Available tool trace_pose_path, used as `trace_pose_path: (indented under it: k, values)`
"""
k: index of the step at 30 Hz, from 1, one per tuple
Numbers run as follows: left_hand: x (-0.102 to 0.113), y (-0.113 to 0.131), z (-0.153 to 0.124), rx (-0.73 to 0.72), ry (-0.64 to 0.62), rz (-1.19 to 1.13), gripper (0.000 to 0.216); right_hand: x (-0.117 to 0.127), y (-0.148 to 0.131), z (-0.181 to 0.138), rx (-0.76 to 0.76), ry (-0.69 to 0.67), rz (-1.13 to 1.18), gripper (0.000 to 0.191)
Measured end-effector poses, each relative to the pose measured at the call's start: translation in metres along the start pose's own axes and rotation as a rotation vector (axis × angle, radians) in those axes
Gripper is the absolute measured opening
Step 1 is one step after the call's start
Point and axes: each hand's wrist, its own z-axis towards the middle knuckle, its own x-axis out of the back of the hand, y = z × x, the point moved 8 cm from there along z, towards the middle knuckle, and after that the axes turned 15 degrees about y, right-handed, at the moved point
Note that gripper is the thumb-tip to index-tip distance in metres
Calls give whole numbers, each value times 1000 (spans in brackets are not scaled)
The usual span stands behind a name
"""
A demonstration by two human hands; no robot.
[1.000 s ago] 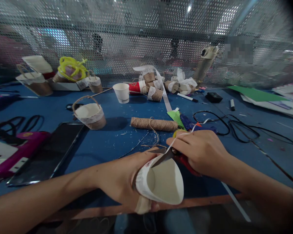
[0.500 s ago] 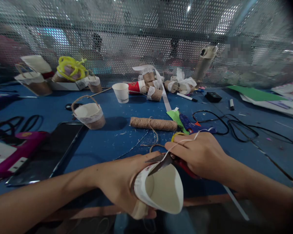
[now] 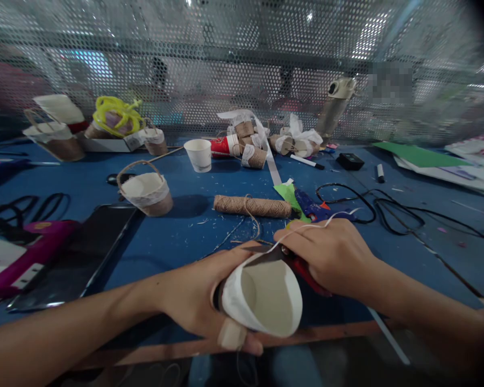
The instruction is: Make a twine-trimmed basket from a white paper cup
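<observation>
My left hand [image 3: 204,295] is wrapped round a white paper cup [image 3: 272,301], tilted so its mouth faces me. In my right hand [image 3: 326,250] is a pair of scissors [image 3: 304,274] with red on the handle. The blades lie at the cup's upper rim, partly inside it and closer together than apart. A thin white strip [image 3: 292,234], cut loose from the rim, curls up over my right fingers. Just beyond the hands lies a roll of jute twine [image 3: 252,206], its loose end trailing toward me.
A lace-trimmed basket cup [image 3: 149,193] and a plain paper cup [image 3: 199,156] stand further back. A blue glue gun [image 3: 308,204] with a black cord lies at right. A dark phone [image 3: 80,252] and a magenta glue gun [image 3: 32,252] are at left.
The scissor blades have closed along the rim and now show less. The cup has turned slightly and its mouth sits a little higher. The white strip has shifted slightly.
</observation>
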Motion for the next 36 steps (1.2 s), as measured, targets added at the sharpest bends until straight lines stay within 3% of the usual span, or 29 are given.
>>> trace_pose_path:
  k: [2,4,10,14,23,36]
  values:
    - [12,-4,-1,58,179,-2,70,1,7,-1,-54,10,-32,31]
    - [13,-10,-4,133,209,25,71,1,12,-2,-86,2,-48,34]
    - [6,-2,-6,68,113,82,63,-5,7,0,-60,-33,-5,35]
    - [4,-7,-6,118,85,-3,61,-7,6,-2,-61,-52,-9,33]
    - [3,-2,-2,-5,37,-30,63,-3,3,-1,-34,-3,11,29]
    - [-11,-4,-1,34,-185,17,46,-1,-4,1,38,19,38,27]
